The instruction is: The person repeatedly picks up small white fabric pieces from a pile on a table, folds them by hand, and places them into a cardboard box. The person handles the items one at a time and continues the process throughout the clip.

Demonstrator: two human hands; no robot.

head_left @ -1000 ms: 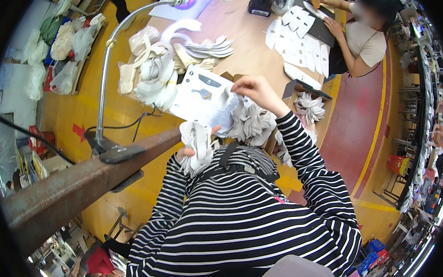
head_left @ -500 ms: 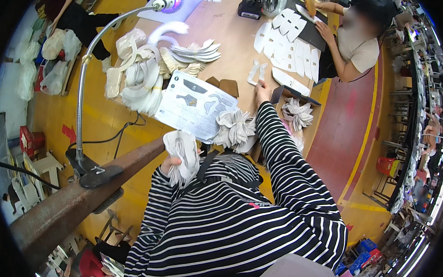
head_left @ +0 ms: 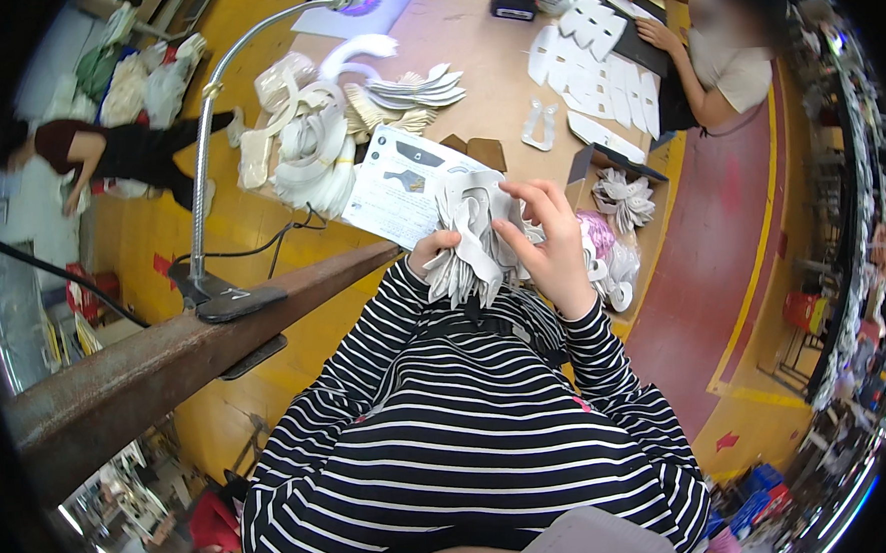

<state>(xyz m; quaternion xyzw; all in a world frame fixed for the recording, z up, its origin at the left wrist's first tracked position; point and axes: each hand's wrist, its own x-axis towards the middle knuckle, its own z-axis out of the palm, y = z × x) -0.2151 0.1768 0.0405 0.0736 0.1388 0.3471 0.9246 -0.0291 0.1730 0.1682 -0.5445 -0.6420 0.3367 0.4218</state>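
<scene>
My left hand (head_left: 430,250) is closed round the left side of a fanned bundle of white cut-out pieces (head_left: 471,237), thin curved shapes that look like shoe-upper parts. At the bundle's right edge is my right hand (head_left: 554,251), thumb and fingers apart and nothing held between them. Its fingertips are close to the top piece; whether they touch it I cannot tell. A single U-shaped white piece (head_left: 538,124) lies flat on the table beyond. Behind the bundle, a printed instruction sheet (head_left: 384,201) with drawings is partly covered.
Stacks of curved white strips (head_left: 311,148) lie at the table's left. Flat white panels (head_left: 593,73) are spread near a co-worker (head_left: 728,71) at the right. An open box (head_left: 648,171) holds more white pieces. A metal beam (head_left: 197,354) with a clamped gooseneck lamp (head_left: 203,149) crosses the left side.
My right hand has left the U-shaped piece on the table and come back to the bundle. My left hand has carried the bundle rightward and up. At the left, another person has bent forward.
</scene>
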